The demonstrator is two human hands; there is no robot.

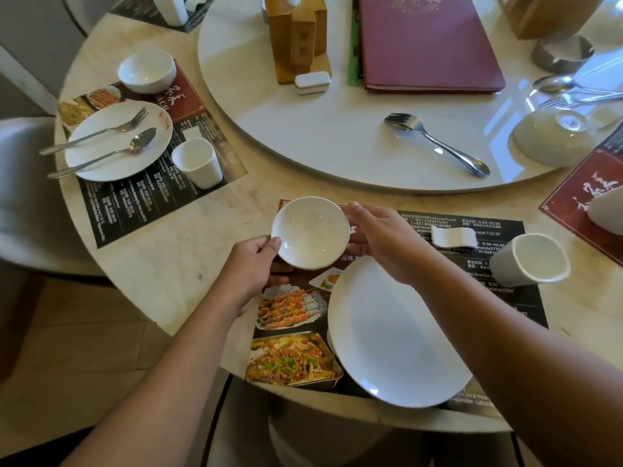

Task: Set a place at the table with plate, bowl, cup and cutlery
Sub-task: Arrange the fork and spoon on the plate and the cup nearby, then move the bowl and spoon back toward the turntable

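A small white bowl (310, 232) sits upright at the far left corner of the printed placemat (499, 298) in front of me. My left hand (251, 267) grips its near left rim and my right hand (387, 241) holds its right rim. A large white plate (394, 335) rests on the mat just below the bowl, under my right forearm. A white cup (531, 259) stands at the mat's right side, with a white cutlery rest (453, 236) beside it. A fork and spoon (438, 143) lie stacked on the turntable beyond.
To the left is a set place: plate with fork and spoon (118, 143), bowl (147, 70), cup (197, 163). The turntable (303, 136) carries a wooden tissue holder (296, 35), a maroon menu (428, 42), an upturned bowl (546, 136) and more cutlery. Another mat (580, 190) lies at right.
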